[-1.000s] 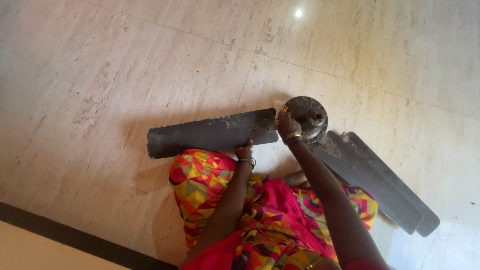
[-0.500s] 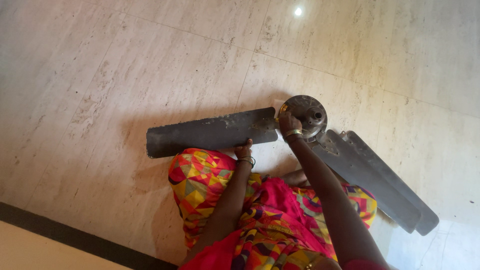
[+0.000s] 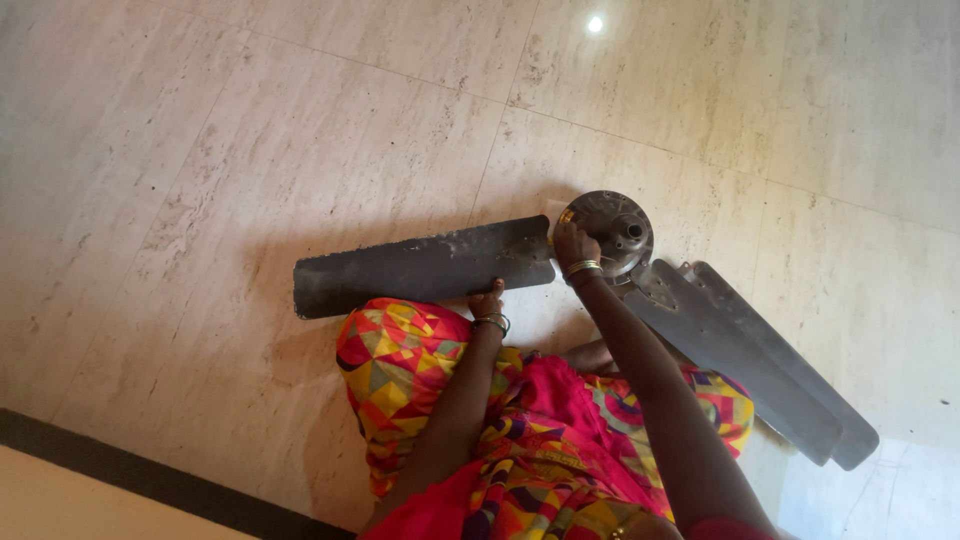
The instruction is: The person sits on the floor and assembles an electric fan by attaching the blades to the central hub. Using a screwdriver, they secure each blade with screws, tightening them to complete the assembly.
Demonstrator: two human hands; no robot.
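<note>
Dark metal under both hands. Left hand (image 3: 488, 299) fingers press the near edge of the long fan blade (image 3: 420, 267), pinning it flat to the floor (image 3: 250, 150). Right hand (image 3: 572, 243) sits where blade meets the round motor hub (image 3: 612, 228), fingers curled on something small there; grip detail too small to tell. Two more blades (image 3: 760, 370) lie stacked, overlapping, right of the hub. Bright patterned cloth (image 3: 400, 360) covers the knee beside the blade.

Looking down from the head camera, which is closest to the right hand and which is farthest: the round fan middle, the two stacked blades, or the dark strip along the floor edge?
From the right hand:
1. Round fan hub: the hand rests on its left edge.
2. Stacked blades: lower right, on the floor.
3. Dark strip: far away at lower left.
</note>
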